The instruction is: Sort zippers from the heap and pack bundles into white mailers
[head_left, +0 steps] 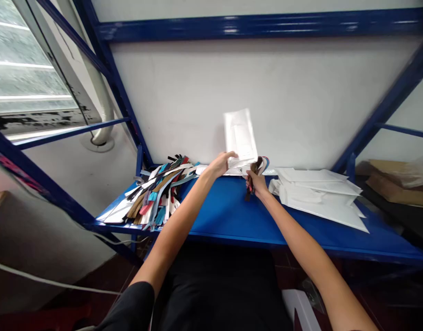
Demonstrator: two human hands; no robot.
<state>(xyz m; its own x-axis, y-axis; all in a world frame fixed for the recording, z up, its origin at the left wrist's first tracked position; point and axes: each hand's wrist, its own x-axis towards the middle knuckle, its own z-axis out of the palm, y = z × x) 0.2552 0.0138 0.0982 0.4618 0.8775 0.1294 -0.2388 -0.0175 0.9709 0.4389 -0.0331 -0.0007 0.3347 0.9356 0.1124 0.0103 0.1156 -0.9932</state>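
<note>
My left hand (222, 164) grips the lower left edge of a white packet (239, 135), which is raised above the back of the blue table. Just right of it, my right hand (256, 181) is closed around a small bundle of strips (250, 186), brown, red, white and blue. The bundle's top reaches the packet's lower right corner; whether they touch I cannot tell. At the table's left end lies a loose pile of coloured strips (163, 188). White packets (318, 195) are stacked unevenly on the right side.
The blue table (228, 216) stands against a white wall, framed by blue metal bars (228, 27). White material (204, 170) lies along its back edge. A cardboard box (400, 184) is at far right. A white cable (53, 281) hangs at lower left.
</note>
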